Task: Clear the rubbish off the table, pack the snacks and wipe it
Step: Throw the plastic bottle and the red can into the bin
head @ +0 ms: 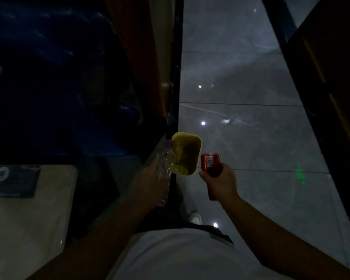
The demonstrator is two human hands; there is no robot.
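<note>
The room is dim and I am looking straight down past my white shirt [182, 257] at a grey tiled floor [251, 138] with small bright reflections on it. My left hand [150, 182] is closed around a clear plastic bottle [166, 158] with a purple cap [168, 143]; the bottle tilts up and away from me, its cap end close to the left rim of a yellow bin [187, 153]. My fingers wrap its lower body, so the base is mostly hidden behind the hand. My right hand [220, 180] grips a red can [210, 163] upright, fingers curled round its lower half and the thumb pressed on its left side; the top of the can sticks out above my fist. The can is just beside the right edge of the bin, held above the floor. The bin stands open on the floor, between my two hands as I see it, right up against a dark vertical edge of furniture [175, 98] on its left. Its inside is shadowed and I cannot tell what lies in it. One white shoe [195, 218] shows below the bin. To my far left lies a pale surface [28, 229] with a dark card [14, 180] on it.
</note>
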